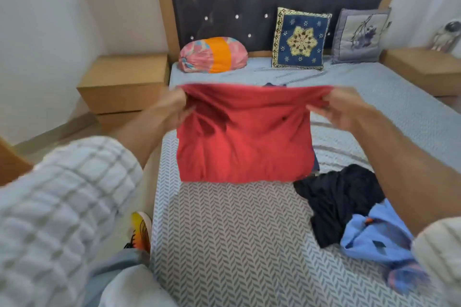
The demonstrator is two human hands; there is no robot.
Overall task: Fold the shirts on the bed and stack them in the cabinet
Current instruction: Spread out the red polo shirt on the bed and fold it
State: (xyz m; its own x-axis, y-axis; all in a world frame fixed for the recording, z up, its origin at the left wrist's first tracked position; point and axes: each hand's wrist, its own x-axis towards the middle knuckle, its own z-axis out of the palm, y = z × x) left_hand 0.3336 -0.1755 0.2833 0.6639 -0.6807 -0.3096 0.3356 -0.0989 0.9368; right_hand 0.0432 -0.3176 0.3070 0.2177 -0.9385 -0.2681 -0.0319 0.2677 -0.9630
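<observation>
A red shirt [243, 142] hangs folded in the air over the bed [224, 244]. My left hand [173, 107] pinches its top left corner and my right hand [341, 109] pinches its top right corner. The shirt's lower edge touches or nearly touches the patterned sheet. A black shirt [336, 204] lies crumpled on the bed to the right, and a light blue shirt [374, 242] lies bunched next to it, nearer to me. A dark blue garment [274, 85] peeks out behind the red shirt, mostly hidden.
A pink and orange bolster [213, 55], a blue patterned cushion [300, 38] and a grey cushion [360, 36] lean at the headboard. Wooden bedside units stand at left [124, 82] and right [424, 67]. My shoe [141, 230] is on the floor by the bed's left edge.
</observation>
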